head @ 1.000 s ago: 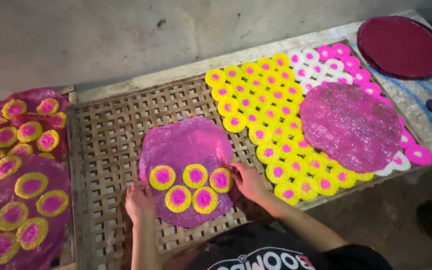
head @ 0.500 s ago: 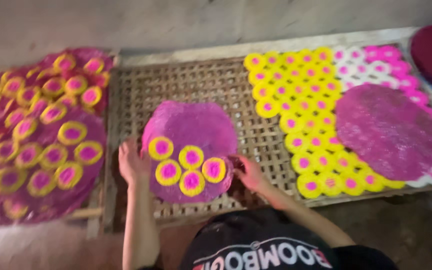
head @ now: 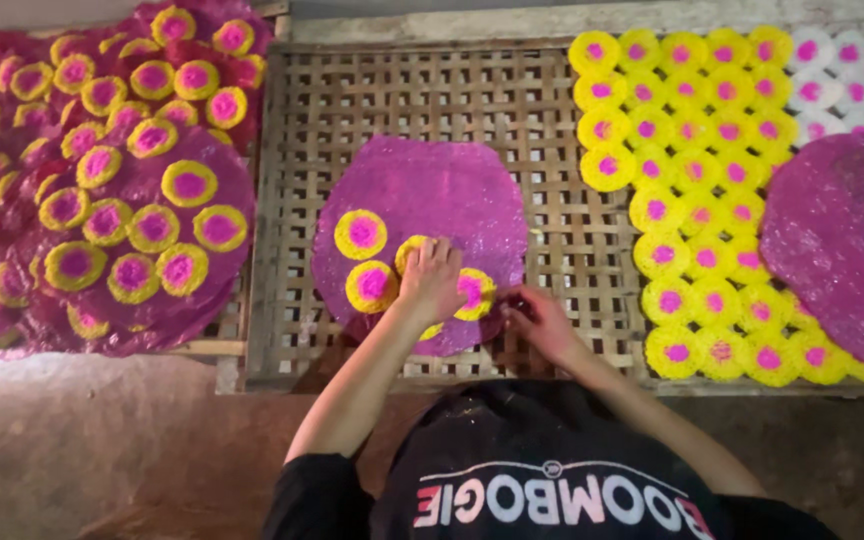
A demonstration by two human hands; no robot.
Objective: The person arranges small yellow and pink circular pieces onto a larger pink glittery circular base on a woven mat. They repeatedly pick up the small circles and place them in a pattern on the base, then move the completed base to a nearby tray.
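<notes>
Head view: hands (head: 432,282) atop purple disc (head: 422,195).

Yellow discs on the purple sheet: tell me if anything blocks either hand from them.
Nothing visible does. The left hand already rests on the yellow discs lying on the purple sheet; the right hand sits at the sheet's near edge.

no packages, signs or screens in view, only printed lettering across the chest of the person's black shirt (head: 562,480), bottom centre, white letters with one part red, seen upside down from the head camera
</notes>
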